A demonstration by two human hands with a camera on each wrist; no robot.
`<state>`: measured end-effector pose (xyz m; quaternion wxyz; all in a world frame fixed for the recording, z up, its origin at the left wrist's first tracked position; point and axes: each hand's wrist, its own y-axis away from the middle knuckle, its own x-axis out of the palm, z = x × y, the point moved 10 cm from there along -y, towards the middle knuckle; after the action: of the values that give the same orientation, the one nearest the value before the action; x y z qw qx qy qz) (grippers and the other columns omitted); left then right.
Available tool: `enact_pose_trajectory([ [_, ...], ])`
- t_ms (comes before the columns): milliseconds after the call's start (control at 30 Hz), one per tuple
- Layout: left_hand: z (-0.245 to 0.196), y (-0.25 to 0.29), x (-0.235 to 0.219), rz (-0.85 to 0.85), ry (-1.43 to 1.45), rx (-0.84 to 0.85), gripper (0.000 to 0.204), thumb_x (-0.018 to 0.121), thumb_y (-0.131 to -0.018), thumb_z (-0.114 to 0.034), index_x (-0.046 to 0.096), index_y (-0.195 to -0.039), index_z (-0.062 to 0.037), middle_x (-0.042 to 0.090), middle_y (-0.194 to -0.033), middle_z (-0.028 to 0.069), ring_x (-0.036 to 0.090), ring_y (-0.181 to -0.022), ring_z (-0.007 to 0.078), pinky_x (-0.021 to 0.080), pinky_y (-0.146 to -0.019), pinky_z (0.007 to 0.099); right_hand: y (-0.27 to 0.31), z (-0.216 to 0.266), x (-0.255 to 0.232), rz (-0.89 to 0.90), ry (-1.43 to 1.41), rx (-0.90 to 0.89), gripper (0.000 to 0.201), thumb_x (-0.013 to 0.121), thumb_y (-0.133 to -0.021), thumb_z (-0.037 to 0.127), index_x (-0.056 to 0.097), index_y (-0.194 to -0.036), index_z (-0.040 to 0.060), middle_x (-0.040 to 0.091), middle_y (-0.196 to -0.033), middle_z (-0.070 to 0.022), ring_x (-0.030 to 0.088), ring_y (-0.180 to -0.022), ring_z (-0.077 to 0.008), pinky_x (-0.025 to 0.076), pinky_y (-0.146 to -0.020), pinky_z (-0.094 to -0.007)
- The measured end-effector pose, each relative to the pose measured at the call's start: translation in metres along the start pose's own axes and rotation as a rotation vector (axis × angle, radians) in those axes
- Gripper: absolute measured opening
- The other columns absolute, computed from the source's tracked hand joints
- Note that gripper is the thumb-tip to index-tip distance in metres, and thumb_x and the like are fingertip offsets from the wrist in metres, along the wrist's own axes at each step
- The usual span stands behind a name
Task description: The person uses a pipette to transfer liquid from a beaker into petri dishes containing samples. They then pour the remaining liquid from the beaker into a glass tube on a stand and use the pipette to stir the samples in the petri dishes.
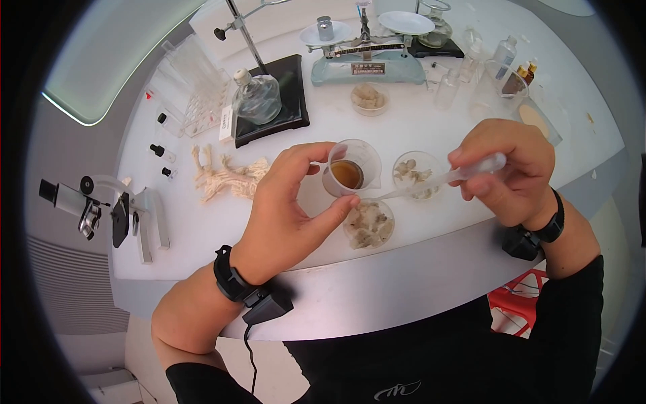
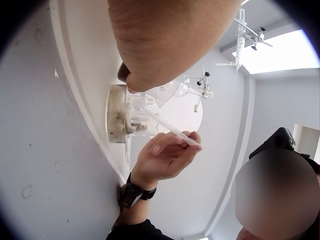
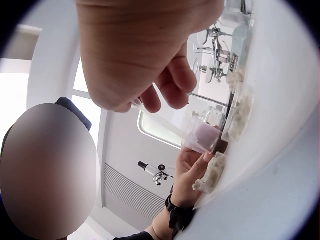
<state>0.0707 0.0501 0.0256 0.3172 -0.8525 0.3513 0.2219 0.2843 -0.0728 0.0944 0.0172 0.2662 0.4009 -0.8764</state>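
Beaker (image 1: pixel 368 159): one, brown liquid inside, gripped between the left hand's (image 1: pixel 286 212) thumb and curved fingers; I can't tell whether its base touches the surface (image 1: pixel 188 250).
Dropper (image 1: pixel 437 180): one, pinched in the right hand (image 1: pixel 515 165), fingers folded in, tip close to the beaker.
Dishes: I count three with pale clumps; front dish (image 1: pixel 391 232) just inside the front edge, right dish (image 1: pixel 431 163) farther in, back dish (image 1: pixel 370 112) before the balance (image 1: pixel 367 69).
Room: bare surface between right dish and front edge.
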Motion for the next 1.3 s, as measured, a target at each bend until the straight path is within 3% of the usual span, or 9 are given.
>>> enact_pose_trajectory([
  [133, -0.001, 0.0, -0.001, -0.014, 0.005, 0.016, 0.059, 0.091, -0.094, -0.008, 0.067, -0.147, -0.0011, 0.073, -0.142, 0.0103, 0.068, -0.13, 0.0213, 0.052, -0.114, 0.0388, 0.01, -0.016, -0.015, -0.184, -0.314, 0.169, 0.023, 0.075, -0.112, 0.015, 0.074, -0.128, -0.0025, 0.08, -0.095, -0.0131, 0.072, -0.068, -0.0094, 0.052, -0.055, -0.022],
  [267, 0.0, 0.001, -0.001, -0.013, 0.014, 0.014, 0.059, 0.092, -0.094, -0.008, 0.068, -0.147, -0.0017, 0.073, -0.143, 0.0098, 0.068, -0.13, 0.0212, 0.052, -0.113, 0.0386, 0.012, -0.024, -0.019, -0.313, -0.38, 0.198, 0.021, 0.071, -0.115, 0.014, 0.073, -0.128, -0.0026, 0.08, -0.097, -0.0126, 0.069, -0.063, -0.0085, 0.052, -0.055, -0.0212],
  [333, -0.001, 0.001, -0.002, -0.013, 0.013, 0.009, 0.059, 0.092, -0.094, -0.008, 0.068, -0.147, -0.0019, 0.073, -0.142, 0.0092, 0.068, -0.131, 0.0209, 0.051, -0.112, 0.0383, 0.008, -0.029, -0.005, -0.159, -0.254, 0.252, 0.02, 0.071, -0.116, 0.013, 0.073, -0.127, -0.0029, 0.081, -0.097, -0.0135, 0.069, -0.062, -0.0084, 0.051, -0.054, -0.0212],
  [433, 0.0, 0.001, -0.001, -0.013, 0.018, 0.011, 0.059, 0.092, -0.093, -0.009, 0.068, -0.146, -0.0021, 0.073, -0.142, 0.0089, 0.068, -0.131, 0.0205, 0.051, -0.112, 0.0381, 0.004, -0.025, 0.0, -0.101, -0.2, 0.204, 0.02, 0.071, -0.116, 0.014, 0.073, -0.127, -0.0029, 0.082, -0.098, -0.0144, 0.068, -0.061, -0.008, 0.051, -0.053, -0.0214],
  [633, 0.005, 0.001, -0.001, -0.016, 0.052, -0.003, 0.058, 0.092, -0.095, -0.009, 0.067, -0.147, -0.0028, 0.073, -0.142, 0.008, 0.067, -0.13, 0.0196, 0.05, -0.113, 0.0377, 0.011, -0.024, -0.017, -0.259, -0.257, 0.191, 0.027, 0.069, -0.118, 0.023, 0.071, -0.127, -0.0027, 0.081, -0.098, -0.0175, 0.068, -0.06, -0.0099, 0.052, -0.052, -0.0225],
  [867, 0.006, 0.003, -0.002, -0.02, 0.041, -0.009, 0.057, 0.091, -0.096, -0.01, 0.067, -0.147, -0.0035, 0.073, -0.142, 0.0076, 0.067, -0.13, 0.0189, 0.05, -0.113, 0.0369, 0.012, -0.012, -0.014, -0.207, -0.304, 0.1, 0.028, 0.066, -0.119, 0.023, 0.067, -0.129, -0.0025, 0.079, -0.099, -0.0169, 0.068, -0.06, -0.0111, 0.054, -0.054, -0.0247],
  [1067, 0.008, 0.002, -0.001, -0.016, 0.046, -0.017, 0.057, 0.092, -0.096, -0.011, 0.067, -0.147, -0.0035, 0.073, -0.142, 0.0074, 0.067, -0.13, 0.0191, 0.051, -0.113, 0.037, 0.004, -0.009, 0.01, -0.01, -0.222, 0.148, 0.021, 0.08, -0.108, 0.011, 0.076, -0.123, -0.0035, 0.08, -0.099, -0.0164, 0.074, -0.071, -0.0136, 0.058, -0.066, -0.026],
  [1133, 0.006, 0.002, -0.002, -0.019, 0.048, -0.013, 0.057, 0.092, -0.096, -0.011, 0.067, -0.147, -0.0035, 0.073, -0.142, 0.0075, 0.067, -0.13, 0.0193, 0.051, -0.113, 0.0371, 0.004, -0.012, 0.018, 0.068, -0.137, 0.156, 0.02, 0.086, -0.1, 0.006, 0.081, -0.118, -0.0022, 0.084, -0.1, -0.0149, 0.078, -0.075, -0.0163, 0.058, -0.069, -0.0278],
  [1300, 0.005, 0.002, -0.002, -0.024, 0.036, -0.01, 0.058, 0.093, -0.095, -0.012, 0.067, -0.147, -0.0037, 0.073, -0.142, 0.0077, 0.067, -0.13, 0.0192, 0.051, -0.113, 0.0369, -0.001, -0.005, 0.021, 0.132, -0.013, 0.108, 0.02, 0.088, -0.096, 0.004, 0.083, -0.115, 0.0012, 0.086, -0.101, -0.0115, 0.08, -0.08, -0.0189, 0.059, -0.07, -0.0281],
])
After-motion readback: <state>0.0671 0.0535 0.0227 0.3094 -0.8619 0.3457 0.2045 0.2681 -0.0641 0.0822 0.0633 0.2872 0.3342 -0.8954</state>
